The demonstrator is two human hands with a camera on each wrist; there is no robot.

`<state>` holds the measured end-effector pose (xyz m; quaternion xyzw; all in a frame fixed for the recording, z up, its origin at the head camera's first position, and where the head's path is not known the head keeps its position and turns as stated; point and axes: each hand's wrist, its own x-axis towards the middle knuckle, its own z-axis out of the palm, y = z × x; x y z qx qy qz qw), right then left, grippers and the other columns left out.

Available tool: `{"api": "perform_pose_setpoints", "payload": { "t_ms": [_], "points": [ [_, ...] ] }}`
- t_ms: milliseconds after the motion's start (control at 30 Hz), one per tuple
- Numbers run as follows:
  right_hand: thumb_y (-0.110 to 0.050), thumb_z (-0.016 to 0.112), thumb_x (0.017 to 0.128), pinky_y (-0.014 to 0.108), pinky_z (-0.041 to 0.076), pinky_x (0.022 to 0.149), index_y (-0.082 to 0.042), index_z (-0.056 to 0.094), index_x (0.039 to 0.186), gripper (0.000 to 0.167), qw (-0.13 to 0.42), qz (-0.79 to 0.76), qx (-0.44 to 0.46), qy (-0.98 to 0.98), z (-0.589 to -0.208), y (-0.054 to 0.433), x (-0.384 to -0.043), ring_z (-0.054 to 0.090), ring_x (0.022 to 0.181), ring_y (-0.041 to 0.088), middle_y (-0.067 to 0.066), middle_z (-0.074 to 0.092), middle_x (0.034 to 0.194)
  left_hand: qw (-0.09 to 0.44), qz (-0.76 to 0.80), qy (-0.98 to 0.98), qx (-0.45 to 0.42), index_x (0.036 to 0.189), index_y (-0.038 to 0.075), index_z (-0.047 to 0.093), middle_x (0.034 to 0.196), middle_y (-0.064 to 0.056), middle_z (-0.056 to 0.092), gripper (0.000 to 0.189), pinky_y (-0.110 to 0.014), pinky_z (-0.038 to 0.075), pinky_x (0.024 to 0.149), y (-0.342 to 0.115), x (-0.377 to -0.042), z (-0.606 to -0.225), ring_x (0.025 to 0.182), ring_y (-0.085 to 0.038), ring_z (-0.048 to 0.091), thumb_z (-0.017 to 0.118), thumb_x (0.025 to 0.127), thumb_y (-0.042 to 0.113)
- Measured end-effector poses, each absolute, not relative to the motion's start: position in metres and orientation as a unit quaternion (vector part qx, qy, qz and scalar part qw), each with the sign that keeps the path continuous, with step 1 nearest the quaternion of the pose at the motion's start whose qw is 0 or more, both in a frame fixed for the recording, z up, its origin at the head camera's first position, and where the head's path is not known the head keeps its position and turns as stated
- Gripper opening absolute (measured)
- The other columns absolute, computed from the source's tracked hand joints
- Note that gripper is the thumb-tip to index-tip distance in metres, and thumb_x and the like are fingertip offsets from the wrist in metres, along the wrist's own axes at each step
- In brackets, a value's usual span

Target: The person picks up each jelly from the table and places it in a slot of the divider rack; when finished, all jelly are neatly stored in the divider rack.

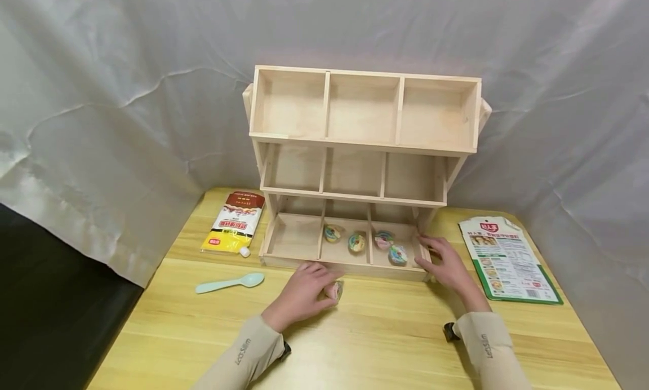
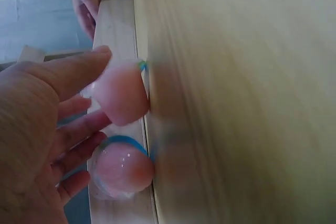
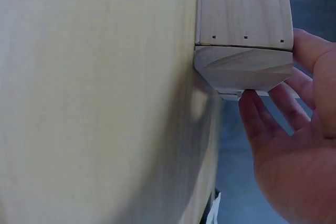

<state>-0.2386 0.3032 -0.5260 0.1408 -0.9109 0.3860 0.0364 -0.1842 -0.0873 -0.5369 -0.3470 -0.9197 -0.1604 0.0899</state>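
My left hand (image 1: 304,291) is at the front of the wooden rack's lowest tray. Its fingers reach behind two pink jelly cups (image 2: 123,169) on the table, thumb spread apart over the upper one in the left wrist view. From the head, only one jelly cup (image 1: 338,290) shows beside the thumb. My right hand (image 1: 446,263) holds the right end of the lowest tray of the wooden rack (image 1: 345,269), fingertips against its end panel (image 3: 244,66). Two jelly cups (image 1: 356,243) with colourful lids lie in that tray's middle compartment, two more (image 1: 398,255) in the right.
A red, white and yellow pouch (image 1: 234,224) with a white cap lies left of the rack. In front of it is a pale green spoon (image 1: 230,283). A green and white packet (image 1: 509,260) lies to the right. Grey curtain surrounds the table (image 1: 380,339).
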Motion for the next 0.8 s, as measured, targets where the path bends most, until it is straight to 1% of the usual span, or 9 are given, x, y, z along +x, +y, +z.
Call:
{"api": "perform_pose_setpoints", "payload": {
  "t_ms": [100, 233, 467, 667, 800],
  "points": [
    [-0.009, 0.071, 0.098, 0.065, 0.041, 0.113, 0.006, 0.051, 0.147, 0.056, 0.028, 0.395, 0.141, -0.907, -0.528, 0.305, -0.238, 0.044, 0.136, 0.051, 0.030, 0.045, 0.148, 0.095, -0.148, -0.921, -0.349, 0.140, 0.023, 0.065, 0.125, 0.007, 0.074, 0.060, -0.038, 0.044, 0.108, -0.085, -0.185, -0.538, 0.116, -0.014, 0.062, 0.080, 0.087, 0.049],
    [-0.010, 0.070, 0.099, 0.066, 0.041, 0.113, 0.006, 0.051, 0.147, 0.055, 0.027, 0.398, 0.143, -0.906, -0.529, 0.306, -0.239, 0.044, 0.137, 0.051, 0.030, 0.043, 0.151, 0.096, -0.149, -0.921, -0.348, 0.131, 0.024, 0.071, 0.119, 0.009, 0.076, 0.051, -0.036, 0.044, 0.106, -0.083, -0.186, -0.537, 0.113, -0.013, 0.062, 0.080, 0.087, 0.048],
    [-0.013, 0.070, 0.100, 0.066, 0.041, 0.113, 0.005, 0.051, 0.148, 0.055, 0.023, 0.407, 0.140, -0.902, -0.530, 0.307, -0.240, 0.044, 0.137, 0.050, 0.028, 0.042, 0.152, 0.091, -0.164, -0.916, -0.354, 0.120, 0.023, 0.074, 0.113, 0.009, 0.076, 0.046, -0.037, 0.042, 0.107, -0.081, -0.189, -0.535, 0.109, -0.012, 0.062, 0.081, 0.084, 0.051],
    [-0.014, 0.070, 0.100, 0.066, 0.040, 0.113, 0.005, 0.051, 0.148, 0.055, 0.021, 0.411, 0.135, -0.901, -0.530, 0.307, -0.240, 0.044, 0.137, 0.050, 0.028, 0.042, 0.152, 0.083, -0.186, -0.913, -0.354, 0.123, 0.022, 0.073, 0.115, 0.009, 0.076, 0.047, -0.037, 0.043, 0.107, -0.079, -0.188, -0.533, 0.110, -0.013, 0.062, 0.080, 0.085, 0.049],
    [-0.013, 0.070, 0.100, 0.066, 0.040, 0.113, 0.005, 0.051, 0.148, 0.055, 0.021, 0.409, 0.133, -0.903, -0.531, 0.307, -0.239, 0.044, 0.137, 0.050, 0.028, 0.042, 0.152, 0.069, -0.231, -0.909, -0.341, 0.128, 0.021, 0.071, 0.118, 0.007, 0.076, 0.051, -0.042, 0.043, 0.110, -0.077, -0.186, -0.528, 0.113, -0.014, 0.063, 0.081, 0.085, 0.046]
  ]
}}
